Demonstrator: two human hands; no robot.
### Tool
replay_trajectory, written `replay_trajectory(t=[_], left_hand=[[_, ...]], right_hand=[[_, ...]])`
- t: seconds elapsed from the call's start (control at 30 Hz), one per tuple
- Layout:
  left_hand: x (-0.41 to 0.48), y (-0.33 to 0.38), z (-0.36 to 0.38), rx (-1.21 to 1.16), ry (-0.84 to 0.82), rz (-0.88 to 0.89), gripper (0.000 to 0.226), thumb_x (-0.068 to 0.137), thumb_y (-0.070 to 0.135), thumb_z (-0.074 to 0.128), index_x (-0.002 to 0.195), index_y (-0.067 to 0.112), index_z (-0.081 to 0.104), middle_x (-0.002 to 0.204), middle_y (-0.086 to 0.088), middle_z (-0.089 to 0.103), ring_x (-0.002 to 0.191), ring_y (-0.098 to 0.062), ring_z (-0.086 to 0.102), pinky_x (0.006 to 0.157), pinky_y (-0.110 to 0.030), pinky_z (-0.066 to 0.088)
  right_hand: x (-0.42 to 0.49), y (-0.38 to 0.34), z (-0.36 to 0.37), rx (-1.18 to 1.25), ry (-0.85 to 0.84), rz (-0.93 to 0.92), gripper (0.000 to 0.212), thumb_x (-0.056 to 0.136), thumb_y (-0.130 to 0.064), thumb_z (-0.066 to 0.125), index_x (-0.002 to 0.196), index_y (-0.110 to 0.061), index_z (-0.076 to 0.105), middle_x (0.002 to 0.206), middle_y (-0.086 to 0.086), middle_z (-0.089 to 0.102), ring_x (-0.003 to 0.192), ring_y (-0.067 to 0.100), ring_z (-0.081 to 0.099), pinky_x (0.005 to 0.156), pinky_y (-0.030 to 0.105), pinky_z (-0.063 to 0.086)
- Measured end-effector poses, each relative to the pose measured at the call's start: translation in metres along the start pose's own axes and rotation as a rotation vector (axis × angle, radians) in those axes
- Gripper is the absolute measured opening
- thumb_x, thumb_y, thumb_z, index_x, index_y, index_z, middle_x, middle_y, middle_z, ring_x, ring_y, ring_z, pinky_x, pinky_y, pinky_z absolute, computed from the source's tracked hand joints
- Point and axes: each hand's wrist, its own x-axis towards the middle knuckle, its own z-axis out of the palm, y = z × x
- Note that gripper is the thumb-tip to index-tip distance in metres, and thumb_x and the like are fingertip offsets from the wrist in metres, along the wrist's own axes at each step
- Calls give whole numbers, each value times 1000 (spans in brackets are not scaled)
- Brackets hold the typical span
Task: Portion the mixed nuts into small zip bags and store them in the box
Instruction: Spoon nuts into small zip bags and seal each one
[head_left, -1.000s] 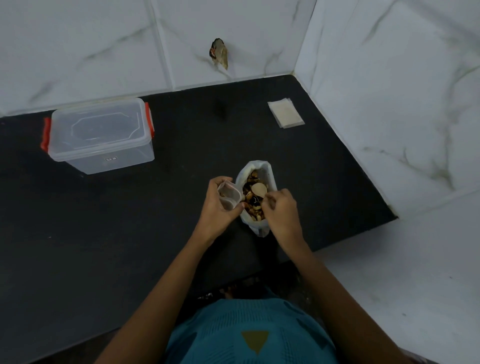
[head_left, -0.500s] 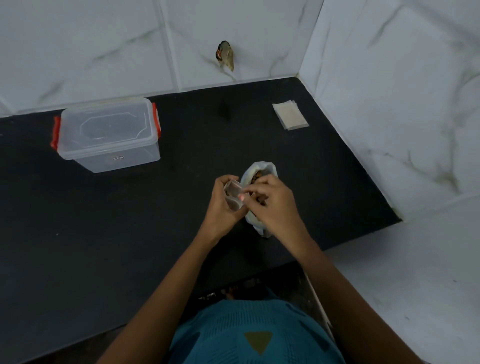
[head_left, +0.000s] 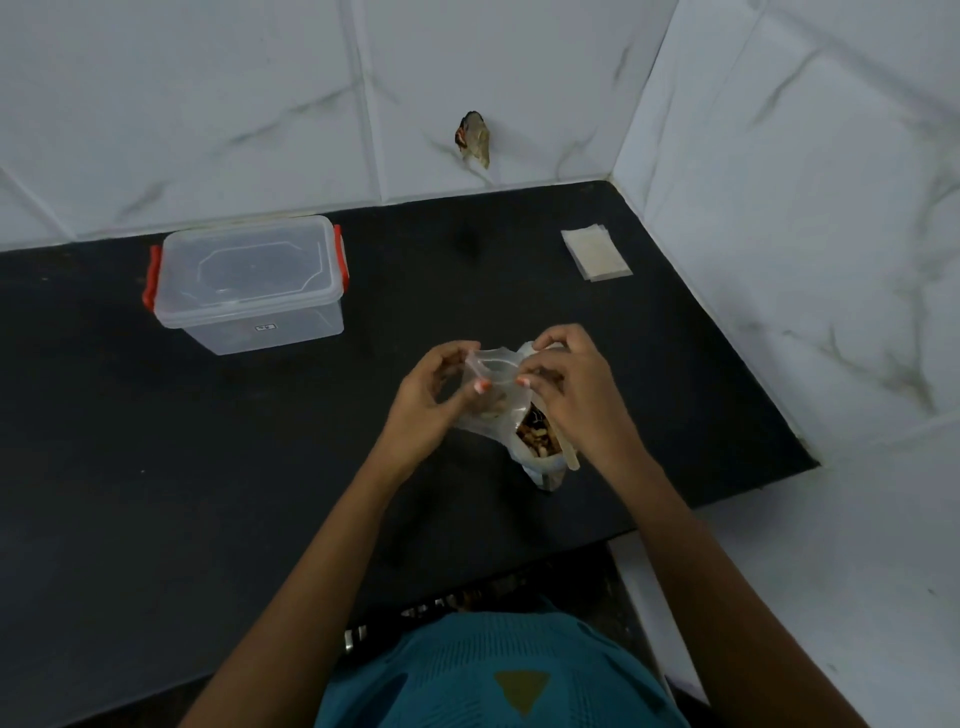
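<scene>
Black desk in a corner of white, marble-look tiled walls

The desk (head_left: 208, 467) is a matt black slab. Behind its far edge rises the back wall (head_left: 208, 104), made of large white tiles with faint grey veins. Along its right edge stands a side wall (head_left: 805, 208) of the same tile, and the two walls meet at the desk's far right corner. A small brownish object (head_left: 474, 139) (too blurred to name) sits on the back wall just above the desk. The light is soft and even.
</scene>
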Motion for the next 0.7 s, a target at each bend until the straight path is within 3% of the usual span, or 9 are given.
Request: replay_trajectory(t=[0.1, 0.27, 0.37, 0.43, 0.57, 0.7], left_hand=[[-1, 8, -1, -47, 74, 49, 17, 85, 3, 57, 94, 18, 59, 101, 6, 61, 93, -1, 63, 73, -15, 52], [0, 17, -7, -50, 189, 130, 14, 83, -2, 59, 82, 13, 61, 87, 2, 64, 84, -2, 66, 71, -15, 52], [1, 23, -5, -35, 190, 175, 15, 83, -1, 60, 82, 14, 60, 86, 3, 63, 82, -3, 65, 71, -16, 53], [2, 27, -4, -34, 187, 198, 16, 84, 0, 59, 83, 16, 60, 87, 2, 63, 82, -5, 65, 71, -19, 53], [2, 34, -7, -46, 132, 198, 18, 83, 0, 59, 89, 17, 58, 93, 2, 62, 87, -6, 65, 75, -20, 54], [3, 40, -7, -3, 66, 158, 30, 77, 6, 66, 100, 23, 57, 104, 5, 61, 96, -3, 63, 78, -19, 53]], right_hand=[[2, 0, -3, 61, -20, -66, 8, 82, -3, 64, 88, -4, 69, 106, 0, 49, 94, 2, 50, 83, 8, 43], [4, -2, -14, 209, -153, -47, 10, 79, -8, 69, 89, -8, 69, 103, -4, 54, 95, 3, 56, 83, 10, 47], [4, -8, -10, 371, 19, -2, 17, 75, -3, 71, 82, -17, 66, 99, 2, 65, 87, 1, 62, 77, 12, 50], [4, -15, -7, 526, 105, 50, 27, 76, 2, 68, 89, -22, 63, 90, 3, 68, 81, 3, 65, 74, 16, 52], [9, -24, -8, 723, 143, 90, 43, 79, 8, 62, 111, -16, 49, 79, 0, 65, 76, 3, 65, 74, 18, 53], [9, -29, -5, 761, 133, 68, 41, 79, 9, 61, 107, -15, 46, 80, 1, 64, 76, 3, 65, 73, 17, 52]])
